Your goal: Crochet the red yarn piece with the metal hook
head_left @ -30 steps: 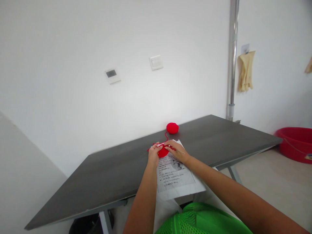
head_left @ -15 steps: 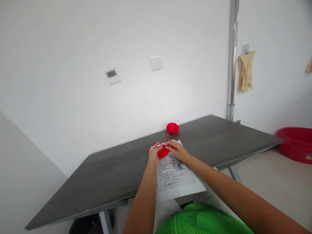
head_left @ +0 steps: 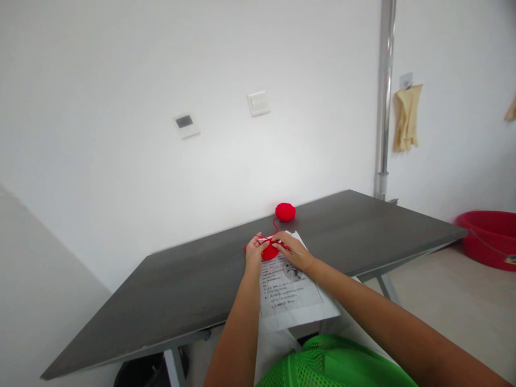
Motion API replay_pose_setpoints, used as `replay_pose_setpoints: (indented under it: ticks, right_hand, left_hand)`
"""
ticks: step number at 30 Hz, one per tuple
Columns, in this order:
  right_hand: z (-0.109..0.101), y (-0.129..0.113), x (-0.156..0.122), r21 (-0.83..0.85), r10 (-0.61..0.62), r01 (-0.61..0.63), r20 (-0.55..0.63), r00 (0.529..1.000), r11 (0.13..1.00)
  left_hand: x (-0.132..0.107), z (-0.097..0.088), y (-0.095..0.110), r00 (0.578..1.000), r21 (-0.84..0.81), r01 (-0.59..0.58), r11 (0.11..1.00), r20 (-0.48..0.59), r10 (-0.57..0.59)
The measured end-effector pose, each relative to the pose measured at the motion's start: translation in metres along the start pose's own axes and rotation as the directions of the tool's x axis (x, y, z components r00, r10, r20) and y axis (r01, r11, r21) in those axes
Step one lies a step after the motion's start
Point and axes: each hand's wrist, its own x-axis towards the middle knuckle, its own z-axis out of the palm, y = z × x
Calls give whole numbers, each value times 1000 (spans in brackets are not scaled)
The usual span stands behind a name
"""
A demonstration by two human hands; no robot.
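I have left hand [head_left: 253,255] and right hand [head_left: 295,250] pinching a red knitted piece [head_left: 270,253], round red yarn ball [head_left: 285,212] at its one o'clock.

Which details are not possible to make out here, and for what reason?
All in the head view:
Stitches of the small red yarn piece: too small, partly covered by the bare left hand and bare right hand.
Print on the white paper sheet: too small and blurred to read.
Round red basin: cut off by the right edge.
Black object under the dark grey tabletop: partly covered by it, cut by the bottom edge.
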Motion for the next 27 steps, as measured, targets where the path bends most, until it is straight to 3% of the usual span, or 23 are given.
replay_pose_setpoints:
  ticks: [10, 19, 23, 27]
  right_hand:
    - [0, 1, 0, -115, -47, 46, -8, 999, 992]
    - [2, 6, 0, -32, 25, -26, -36, 999, 999]
    - [1, 3, 1, 108, 155, -151, -27, 988, 983]
    - [-1, 2, 4, 317, 363, -316, -101, 926, 894]
  left_hand:
    - [7, -3, -9, 973, 209, -229, 951, 17, 230]
    - [8, -3, -9, 953, 323, -289, 901, 10, 303]
    - [7, -2, -9, 949, 315, -308, 898, 32, 315]
    - [8, -3, -10, 953, 282, -298, 912, 32, 301]
